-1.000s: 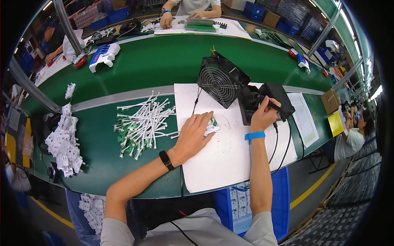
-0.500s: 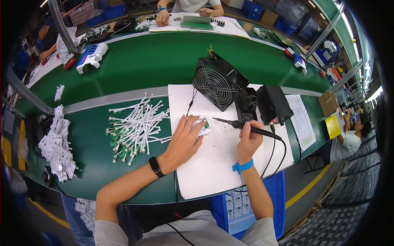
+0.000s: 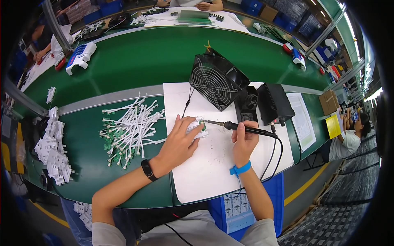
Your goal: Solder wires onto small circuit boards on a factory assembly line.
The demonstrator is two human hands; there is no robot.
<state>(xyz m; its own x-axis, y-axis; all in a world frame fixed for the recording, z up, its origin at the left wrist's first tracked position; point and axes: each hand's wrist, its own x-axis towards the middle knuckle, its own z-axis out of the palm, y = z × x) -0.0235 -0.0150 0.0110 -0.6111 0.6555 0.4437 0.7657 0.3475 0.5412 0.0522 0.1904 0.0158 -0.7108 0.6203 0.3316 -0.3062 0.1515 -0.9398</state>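
My right hand (image 3: 245,143) grips a black soldering iron (image 3: 252,130) by its handle. The iron's tip reaches left to a small green circuit board (image 3: 202,125) set at a white plastic part (image 3: 202,133); whether they touch is too small to tell. My left hand (image 3: 177,143) holds that part down on the white paper sheet (image 3: 213,176), its fingers covering much of it. To the left of this hand lies a heap of white cables with small green boards (image 3: 135,127). A black wristband is on my left wrist, a blue strap on my right.
Beyond the paper stand a black fan (image 3: 215,82), a black iron holder (image 3: 247,104) and a black box (image 3: 274,104). White plastic parts (image 3: 53,149) are piled at far left. A printed sheet (image 3: 301,119) lies at right. Co-workers sit across the green bench and at right.
The soldering iron has moved left, bringing its tip to the board under my left fingers. My view has shifted slightly. The co-worker's hands across the bench have moved.
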